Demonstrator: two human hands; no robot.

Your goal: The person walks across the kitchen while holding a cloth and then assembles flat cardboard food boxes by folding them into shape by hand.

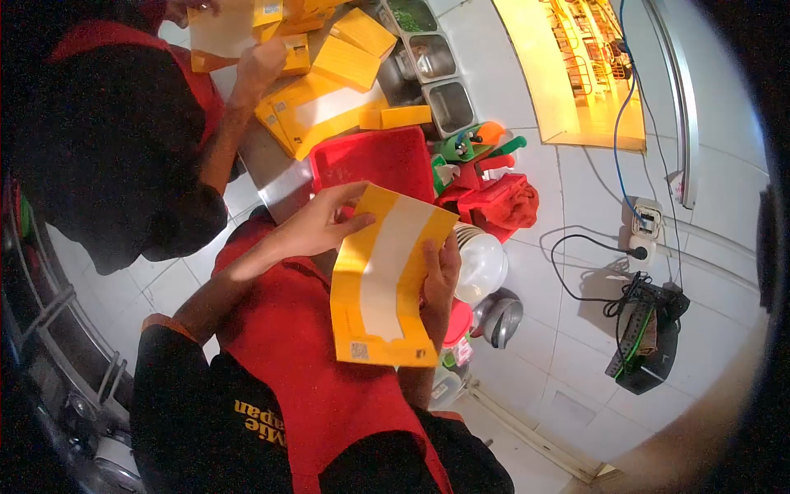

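A flat piece of yellow food-box cardboard (pixel 350 288) with a pale strip down its middle is held up in front of my red apron. My left hand (pixel 333 221) grips its upper left edge, thumb on the front face and fingers partly hidden behind. On the right edge, my right hand (pixel 442 267) holds the same cardboard, its thumb against the front. The sheet is slightly bent, with printed codes along its lower edge. Just beyond it lies a red tray (pixel 370 152).
A co-worker's hand (pixel 262 67) handles another yellow box at the upper left. Yellow boxes (pixel 346 62) lie piled on the counter beside metal containers (pixel 451 107). Stacked white bowls (pixel 481 267), a red basket (pixel 498 206) and a cabled black device (pixel 650 337) are to the right.
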